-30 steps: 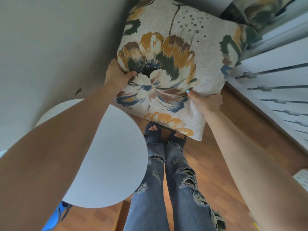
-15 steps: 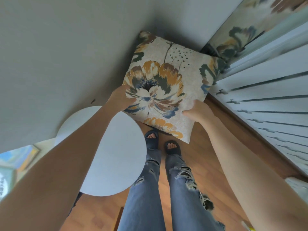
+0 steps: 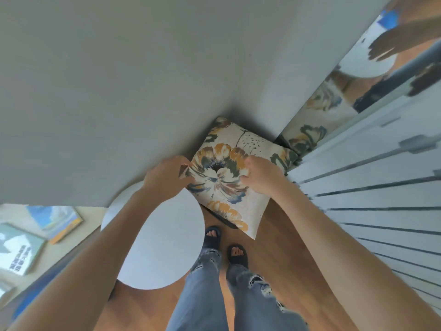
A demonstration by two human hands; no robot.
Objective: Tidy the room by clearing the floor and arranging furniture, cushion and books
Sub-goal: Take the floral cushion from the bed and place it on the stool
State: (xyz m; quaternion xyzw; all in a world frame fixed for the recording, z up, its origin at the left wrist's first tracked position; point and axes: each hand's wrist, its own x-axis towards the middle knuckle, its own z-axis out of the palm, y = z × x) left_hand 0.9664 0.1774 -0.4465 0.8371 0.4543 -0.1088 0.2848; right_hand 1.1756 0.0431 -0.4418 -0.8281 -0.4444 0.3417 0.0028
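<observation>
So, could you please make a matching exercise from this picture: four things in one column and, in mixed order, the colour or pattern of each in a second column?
Things:
1. cushion
2. round table
3. sandals
4. jeans

Colour or pattern:
A. black
B. flower print
C. blue, torn
D. plain white

Pairs: 1-B, 2-D, 3-A, 4-C

Both arms reach forward, nearly straight. The left hand (image 3: 167, 177) pinches the cushion (image 3: 220, 187) at its left edge; the right hand (image 3: 261, 175) (knuckles up) curls its fingers into the fabric.
</observation>
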